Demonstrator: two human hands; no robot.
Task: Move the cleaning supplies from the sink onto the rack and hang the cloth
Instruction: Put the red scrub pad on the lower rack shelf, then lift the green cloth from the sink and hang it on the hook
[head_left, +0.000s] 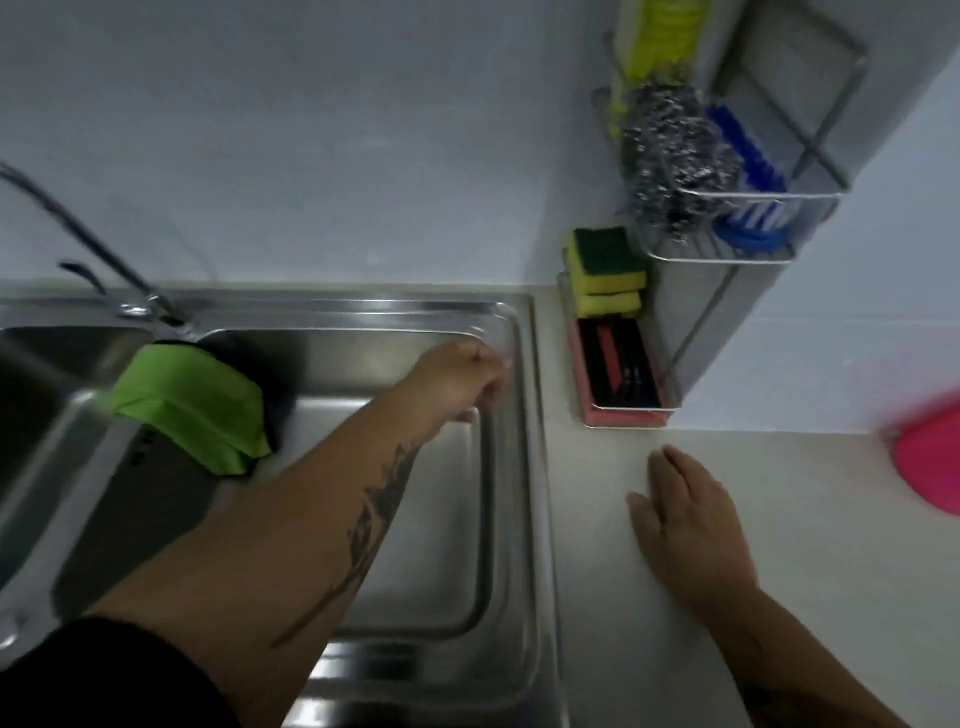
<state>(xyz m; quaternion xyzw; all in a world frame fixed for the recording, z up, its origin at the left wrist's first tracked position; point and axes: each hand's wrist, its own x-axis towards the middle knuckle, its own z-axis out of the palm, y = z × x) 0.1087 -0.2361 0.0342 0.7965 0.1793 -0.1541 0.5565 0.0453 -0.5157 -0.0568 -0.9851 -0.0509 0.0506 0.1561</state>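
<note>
A green cloth (192, 408) hangs folded over the divider between the two sink basins. My left hand (462, 376) reaches across the right basin of the steel sink (524, 467) to its far right corner, fingers curled; nothing shows in it. Flat on the counter, right of the sink, lies my right hand (691, 525) with fingers together, empty. The metal rack (727, 254) stands in the corner: its upper basket holds a steel scourer (670, 156) and a blue brush (748, 171). Yellow-green sponges (605, 270) and a pink tray (618, 374) with dark items fill its lower shelf.
The faucet (88, 244) slants over the sink's back left. A yellow item (660, 36) hangs at the rack's top. A pink round object (930, 462) sits at the counter's right edge. White counter (805, 597) lies around my right hand.
</note>
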